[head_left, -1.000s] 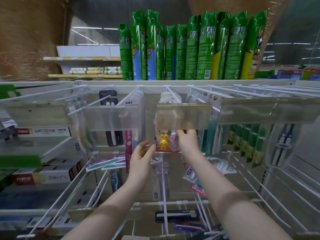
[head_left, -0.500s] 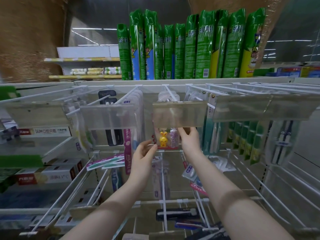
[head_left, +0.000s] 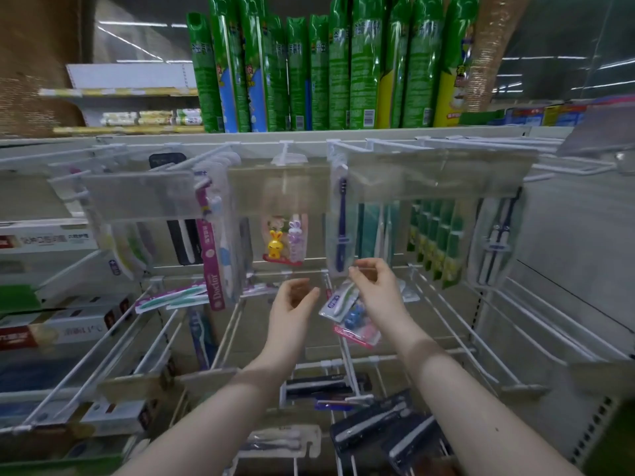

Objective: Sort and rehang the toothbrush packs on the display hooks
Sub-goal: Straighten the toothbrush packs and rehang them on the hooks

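Observation:
A children's toothbrush pack with a yellow rabbit figure hangs on an upper hook behind a clear label holder, and neither hand touches it. Below it, my right hand pinches the clear top of a pack with a white and green toothbrush. A pack with blue and pink figures hangs just under that one. My left hand hovers beside them, fingers loosely curled, holding nothing.
More packs hang along the upper hooks: a pink Doctor pack, a dark blue brush, green packs. Bare white hooks jut toward me on the right. Black packs lie below. Green spray cans stand on the top shelf.
Both hands came down off the rabbit pack, which stays hanging on its upper hook. My right hand now pinches the white and green pack lower down.

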### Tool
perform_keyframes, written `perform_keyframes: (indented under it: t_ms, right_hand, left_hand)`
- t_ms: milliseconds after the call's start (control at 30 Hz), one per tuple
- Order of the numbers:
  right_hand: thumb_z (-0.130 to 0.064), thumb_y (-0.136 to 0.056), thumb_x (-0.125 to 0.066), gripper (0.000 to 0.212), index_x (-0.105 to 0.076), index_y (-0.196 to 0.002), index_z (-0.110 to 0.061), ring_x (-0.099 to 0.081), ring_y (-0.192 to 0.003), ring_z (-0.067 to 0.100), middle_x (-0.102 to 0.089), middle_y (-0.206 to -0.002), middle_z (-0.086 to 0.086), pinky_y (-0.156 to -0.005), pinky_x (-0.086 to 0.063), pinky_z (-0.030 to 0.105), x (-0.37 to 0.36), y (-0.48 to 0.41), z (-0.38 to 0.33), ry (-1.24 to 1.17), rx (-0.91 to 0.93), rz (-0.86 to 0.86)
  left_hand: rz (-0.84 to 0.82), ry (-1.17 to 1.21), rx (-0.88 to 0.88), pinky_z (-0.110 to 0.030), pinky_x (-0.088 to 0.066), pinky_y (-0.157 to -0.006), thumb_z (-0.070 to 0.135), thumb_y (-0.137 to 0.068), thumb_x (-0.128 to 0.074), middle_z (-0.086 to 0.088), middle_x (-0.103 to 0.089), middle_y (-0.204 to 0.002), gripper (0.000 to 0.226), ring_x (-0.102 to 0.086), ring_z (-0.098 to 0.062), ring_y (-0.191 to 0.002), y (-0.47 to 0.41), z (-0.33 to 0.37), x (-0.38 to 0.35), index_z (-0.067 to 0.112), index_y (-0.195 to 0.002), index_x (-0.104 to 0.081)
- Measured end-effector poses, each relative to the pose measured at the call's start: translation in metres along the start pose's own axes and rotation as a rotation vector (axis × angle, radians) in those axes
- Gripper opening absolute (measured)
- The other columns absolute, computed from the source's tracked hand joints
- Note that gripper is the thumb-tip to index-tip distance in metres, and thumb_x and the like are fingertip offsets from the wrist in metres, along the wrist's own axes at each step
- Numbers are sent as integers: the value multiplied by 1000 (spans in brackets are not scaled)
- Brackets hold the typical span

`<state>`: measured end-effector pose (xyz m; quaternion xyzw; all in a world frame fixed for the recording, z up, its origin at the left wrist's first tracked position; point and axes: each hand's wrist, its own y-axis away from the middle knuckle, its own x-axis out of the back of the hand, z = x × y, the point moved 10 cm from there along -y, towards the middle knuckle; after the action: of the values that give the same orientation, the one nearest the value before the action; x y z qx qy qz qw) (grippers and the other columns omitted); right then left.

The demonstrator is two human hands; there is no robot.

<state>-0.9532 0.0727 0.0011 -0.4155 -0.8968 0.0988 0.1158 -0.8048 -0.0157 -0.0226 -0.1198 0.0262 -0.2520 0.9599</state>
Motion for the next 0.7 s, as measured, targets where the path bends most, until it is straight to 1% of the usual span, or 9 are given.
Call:
perform_keyframes:
  t_ms: [100, 167, 233, 300, 367, 433, 467, 600, 700]
  right_hand:
    - [-18, -95, -54, 15, -51, -109, -16, -56, -90, 12, -58, -101, -2, -68, -43, 17, 28, 7, 15, -1, -72, 49]
    - [-17, -95, -54, 13, -51, -108, -15, -57, -81, 13, -60, -99, 3, -63, -46, 20, 45, 10, 28, -7, -130, 82]
    - [-15, -94, -53, 15, -52, -109, -12, -55, -72, 15, -61, -92, 6, -67, -47, 30, 56, 11, 44, 9, -201, 96]
    - [-13, -93, -54, 18, -52, -111, -8, -56, -76, 20, -61, -92, 9, -74, -48, 35, 58, 12, 56, 27, -256, 91]
    - [-12, -92, -54, 12, -50, -103, -8, -60, -89, 25, -61, -100, 13, -89, -51, 42, 52, 13, 68, 47, -314, 45]
    - [-11, -92, -52, 4, -49, -91, -11, -61, -90, 25, -62, -94, 12, -91, -50, 49, 45, 15, 72, 81, -354, -13]
    - [-13, -91, -53, 4, -50, -93, -10, -62, -87, 25, -63, -92, 12, -88, -51, 51, 42, 16, 74, 97, -370, -41]
    - [-22, -89, -58, 50, -37, -130, -4, -64, -87, 23, -63, -105, 11, -68, -54, 35, 38, 9, 76, 300, -382, -58]
    - [-25, -88, -58, 62, -27, -136, -2, -63, -82, 24, -63, -104, 12, -71, -55, 37, 35, 2, 78, 480, -388, -69]
  left_hand:
    - [-25, -26, 20, -19, -42, -81, 17, -90, -62, 6, -60, -103, 21, -56, -3, -94, 8, -6, -19, 17, -109, -54]
    - [-53, -89, 31, -20, -42, -81, 18, -89, -63, 3, -60, -106, 25, -57, -7, -96, 9, -8, -31, 18, -111, -52]
    - [-74, -204, 31, -12, -43, -74, 18, -88, -64, 2, -57, -107, 30, -56, -6, -93, 5, -9, -41, 16, -114, -50]
    - [-66, -338, 15, -8, -43, -67, 19, -87, -66, 2, -56, -108, 34, -54, -3, -86, -2, -9, -44, 13, -117, -50]
    - [-35, -478, 14, -19, -43, -78, 24, -86, -67, -3, -56, -117, 42, -53, -10, -95, -12, -15, -45, 9, -122, -51]
    - [-22, -551, 56, -28, -43, -88, 31, -84, -68, -6, -54, -123, 50, -53, -18, -106, -19, -26, -44, 10, -125, -49]
    - [-31, -575, 83, -31, -45, -91, 37, -83, -68, -7, -53, -124, 55, -54, -22, -110, -22, -32, -45, 10, -126, -48]
    - [-62, -648, 145, -46, -53, -86, 54, -76, -66, -10, -55, -120, 65, -58, -28, -105, -41, -48, -49, 14, -123, -47]
    - [-83, -616, 161, -34, -56, -68, 42, -83, -67, -9, -55, -118, 53, -62, -22, -91, -54, -55, -52, 13, -123, -49]
